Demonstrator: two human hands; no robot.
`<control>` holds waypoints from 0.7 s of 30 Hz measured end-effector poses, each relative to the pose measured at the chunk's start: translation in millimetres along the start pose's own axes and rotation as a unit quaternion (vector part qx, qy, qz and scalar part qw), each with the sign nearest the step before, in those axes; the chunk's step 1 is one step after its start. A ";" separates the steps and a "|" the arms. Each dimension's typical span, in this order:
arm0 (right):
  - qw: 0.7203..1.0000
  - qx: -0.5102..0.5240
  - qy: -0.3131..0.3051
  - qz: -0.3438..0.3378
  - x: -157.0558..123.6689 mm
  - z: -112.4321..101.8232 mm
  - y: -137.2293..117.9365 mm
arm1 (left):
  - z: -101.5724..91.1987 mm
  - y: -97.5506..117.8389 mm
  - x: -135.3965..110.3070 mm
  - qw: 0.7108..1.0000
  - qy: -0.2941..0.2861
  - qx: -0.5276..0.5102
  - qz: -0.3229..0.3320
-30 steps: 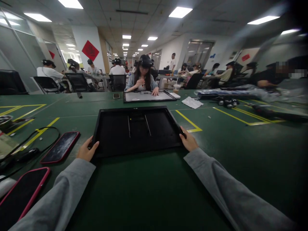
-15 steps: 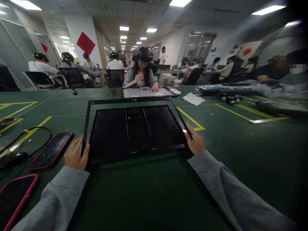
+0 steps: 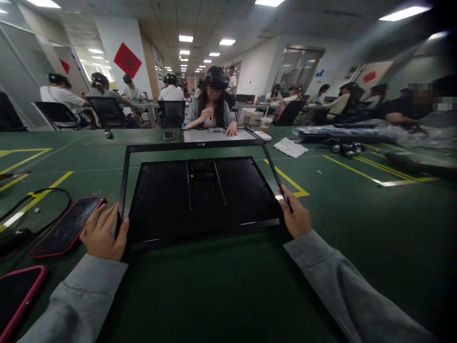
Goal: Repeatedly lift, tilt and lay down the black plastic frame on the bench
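View: head camera, 1 view.
Frame: thin black rectangular frame [image 3: 160, 147], glossy, plastic by its look, narrow bars around a hollow middle; upper bar above and beyond the shell's far edge, lower bar along its near edge. Contact there: cannot tell.
Shell: broad black shallow rectangular shell [image 3: 164, 200], dark faced, 2 slim metallic rails inside; in front of the person, on the smooth green table [image 3: 200, 295].
Left hand [image 3: 105, 233]: fingers partly spread, thumb opposed, frame's left bar loosely between them.
Right hand [image 3: 297, 218]: fingers curled closer, gripping the frame's right bar.
Step in hand (judged): handling the frame over the shell, 2-handed.
Next move (judged): calls for even support at both sides; slender bars would likely flex or twist.
Left side: 2 dark-screened phones in pinkish-red cases, the farther phone [image 3: 67, 228] just beside the left hand.
Right side: yellow tape corner [image 3: 294, 186], flat; crumpled white tissue [image 3: 291, 147] beyond.
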State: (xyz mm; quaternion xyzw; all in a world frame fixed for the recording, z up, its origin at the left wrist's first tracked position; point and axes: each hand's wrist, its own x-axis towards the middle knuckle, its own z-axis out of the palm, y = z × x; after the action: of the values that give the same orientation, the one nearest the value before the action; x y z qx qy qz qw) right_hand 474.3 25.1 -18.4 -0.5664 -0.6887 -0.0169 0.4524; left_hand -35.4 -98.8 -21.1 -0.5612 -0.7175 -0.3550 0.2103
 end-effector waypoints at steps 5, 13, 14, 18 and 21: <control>0.999 0.003 -0.040 0.023 0.3 6.7 14.3 | 0.8 4.1 0.3 0.999 -0.043 0.015 -0.019; 0.997 0.009 -0.074 0.036 -0.4 10.7 20.0 | 3.0 5.6 0.7 0.995 -0.091 0.019 -0.047; 0.997 0.011 -0.074 0.036 -0.3 11.1 20.7 | 3.1 6.0 0.4 0.994 -0.096 0.017 -0.047; 0.996 0.022 -0.082 0.028 0.4 12.7 23.9 | 5.8 2.0 0.1 0.993 -0.105 0.011 -0.054; 0.996 0.024 -0.083 0.028 0.9 13.5 24.4 | 11.6 -7.9 1.0 0.991 -0.123 -0.004 -0.052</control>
State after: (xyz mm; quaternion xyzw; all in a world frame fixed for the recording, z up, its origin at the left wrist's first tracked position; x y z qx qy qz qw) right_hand 485.6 41.8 -37.7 -0.5741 -0.7077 0.0592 0.4074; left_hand -42.1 -90.5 -30.2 -0.5637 -0.7645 -0.2967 0.0991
